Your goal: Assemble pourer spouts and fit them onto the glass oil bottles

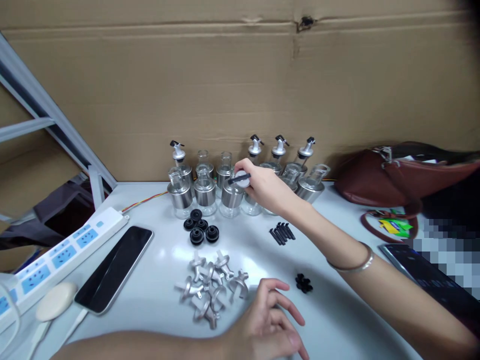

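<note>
My right hand (260, 182) is closed round a silver pour spout (242, 180) with a black lever, over the mouth of a glass bottle (231, 197) with a steel band. Whether the spout is seated in the neck cannot be seen. My left hand (275, 320) hovers low over the table with fingers spread and nothing in it. Beside it lies a pile of loose silver spout bodies (213, 285). Behind these sit several black ribbed stoppers (201, 227). Black levers (282, 233) lie in a row under my right forearm, and small black parts (303, 283) lie nearer me.
Several bottles stand in two rows at the back, some capped with spouts (279, 145), others with open necks (175, 176). A power strip (62, 260) and a phone (114, 270) are at left. A brown bag (375, 175) and another dark phone (423, 280) lie at right. Cardboard (187, 90) closes the back.
</note>
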`<state>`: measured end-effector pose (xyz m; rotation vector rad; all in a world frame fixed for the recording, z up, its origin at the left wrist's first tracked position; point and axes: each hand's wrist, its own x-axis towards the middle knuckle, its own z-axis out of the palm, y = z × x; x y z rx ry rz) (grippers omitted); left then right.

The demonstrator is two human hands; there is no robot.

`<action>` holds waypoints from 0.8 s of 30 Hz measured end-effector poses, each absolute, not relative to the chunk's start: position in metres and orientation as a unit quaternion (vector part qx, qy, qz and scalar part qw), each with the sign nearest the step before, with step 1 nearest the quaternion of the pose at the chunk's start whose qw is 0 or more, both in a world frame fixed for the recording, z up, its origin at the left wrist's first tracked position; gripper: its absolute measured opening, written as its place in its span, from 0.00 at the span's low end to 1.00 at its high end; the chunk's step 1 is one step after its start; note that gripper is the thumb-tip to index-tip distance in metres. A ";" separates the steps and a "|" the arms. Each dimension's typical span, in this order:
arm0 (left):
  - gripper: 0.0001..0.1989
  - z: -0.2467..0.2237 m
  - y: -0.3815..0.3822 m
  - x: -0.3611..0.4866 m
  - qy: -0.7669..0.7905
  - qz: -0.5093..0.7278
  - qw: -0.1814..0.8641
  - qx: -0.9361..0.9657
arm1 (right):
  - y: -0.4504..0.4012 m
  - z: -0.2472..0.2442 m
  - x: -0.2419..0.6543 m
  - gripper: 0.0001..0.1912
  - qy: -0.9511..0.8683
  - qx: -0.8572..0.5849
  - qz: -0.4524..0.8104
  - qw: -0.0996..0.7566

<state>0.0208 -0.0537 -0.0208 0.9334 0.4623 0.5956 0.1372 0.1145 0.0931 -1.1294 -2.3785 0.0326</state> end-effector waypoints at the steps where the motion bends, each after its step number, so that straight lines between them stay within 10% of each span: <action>1: 0.38 -0.021 -0.053 0.021 0.218 0.280 0.825 0.439 | 0.115 0.093 0.137 0.16 -0.874 -0.417 0.012 0.250; 14: 0.38 -0.016 -0.054 0.023 0.241 0.298 0.822 0.422 | 0.040 0.068 0.162 0.03 -0.885 -0.295 0.080 0.351; 24: 0.52 -0.001 -0.055 0.023 0.335 0.288 0.813 0.380 | -0.009 0.029 0.172 0.19 -0.845 -0.359 0.252 0.307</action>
